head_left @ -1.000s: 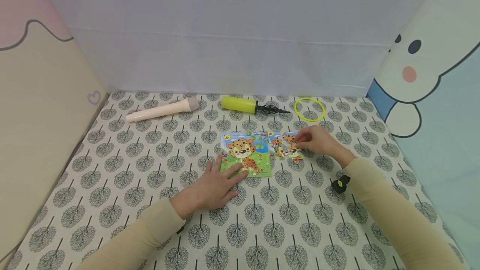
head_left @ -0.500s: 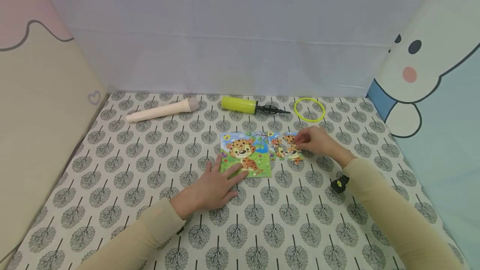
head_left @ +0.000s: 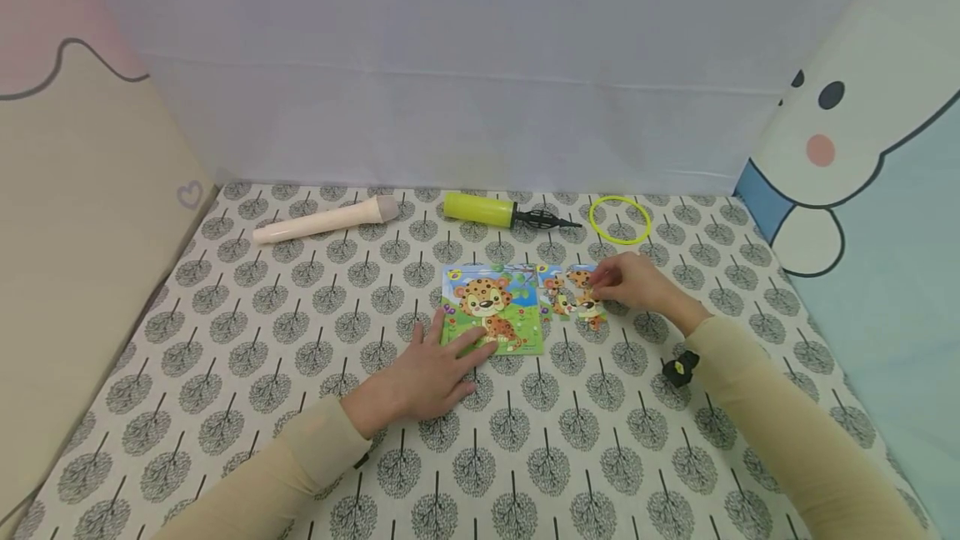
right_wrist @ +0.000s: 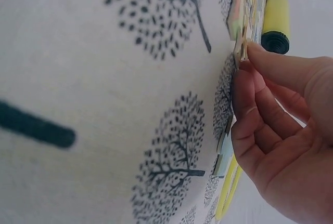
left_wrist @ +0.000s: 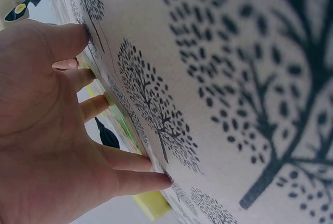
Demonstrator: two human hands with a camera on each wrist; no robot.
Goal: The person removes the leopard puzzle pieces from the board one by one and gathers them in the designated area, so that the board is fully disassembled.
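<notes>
A square leopard picture board (head_left: 528, 315) lies flat on the cloth in the head view. My left hand (head_left: 431, 373) rests with spread, straight fingers over its lower left corner. Several loose jigsaw pieces (head_left: 561, 305), showing parts of the same leopard, lie against the board's right side. My right hand (head_left: 633, 280) is at the right end of these pieces, and its thumb and index finger pinch a jigsaw piece (right_wrist: 241, 46) by the edge. Much of that piece is hidden behind the fingers in the head view.
Along the back lie a pale microphone-shaped stick (head_left: 322, 222), a yellow-green hand pump (head_left: 480, 210) with a black nozzle and a yellow ring (head_left: 647, 227). A tree-patterned cloth (head_left: 540, 440) covers the table. Fabric walls (head_left: 480, 123) rise behind and on both sides.
</notes>
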